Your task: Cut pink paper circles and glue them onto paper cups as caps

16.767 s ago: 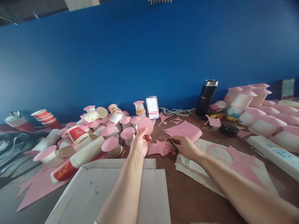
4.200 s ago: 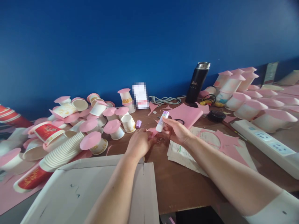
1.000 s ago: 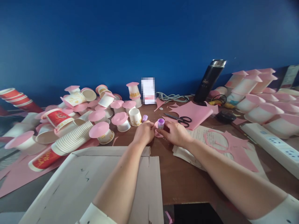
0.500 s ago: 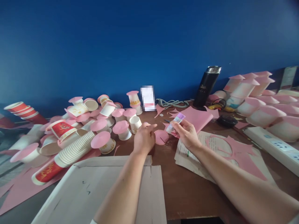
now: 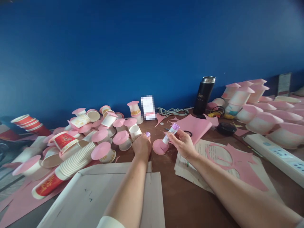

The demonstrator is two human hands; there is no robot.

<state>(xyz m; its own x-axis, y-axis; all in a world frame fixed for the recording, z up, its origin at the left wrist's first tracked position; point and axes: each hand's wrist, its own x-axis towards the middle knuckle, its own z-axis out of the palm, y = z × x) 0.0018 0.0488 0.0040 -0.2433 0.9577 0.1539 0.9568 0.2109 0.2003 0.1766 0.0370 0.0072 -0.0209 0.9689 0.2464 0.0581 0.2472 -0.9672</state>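
My right hand (image 5: 181, 144) grips a glue stick (image 5: 171, 133) with a white labelled barrel and a purple end tilted upward. Its lower end is over the edge of a pink paper disc (image 5: 160, 147) with a cut line in it; whether the two touch I cannot tell. My left hand (image 5: 142, 146) is closed, and a small purple cap (image 5: 148, 134) shows at its fingertips. Close behind that hand stands a white paper cup (image 5: 135, 132), its lower part partly covered.
Several pink-topped cups crowd the left, beside a long cup stack (image 5: 64, 171). A grey board (image 5: 106, 196) lies in front. Toward the right are pink sheets (image 5: 193, 126), newspaper (image 5: 201, 175), a black bottle (image 5: 204, 95), a power strip (image 5: 273, 155) and more covered cups (image 5: 263, 118).
The glue stick has come down and left to the pink disc, now more upright. My left hand has drawn in its extended finger, and a purple cap now shows there. The camera view has shifted slightly.
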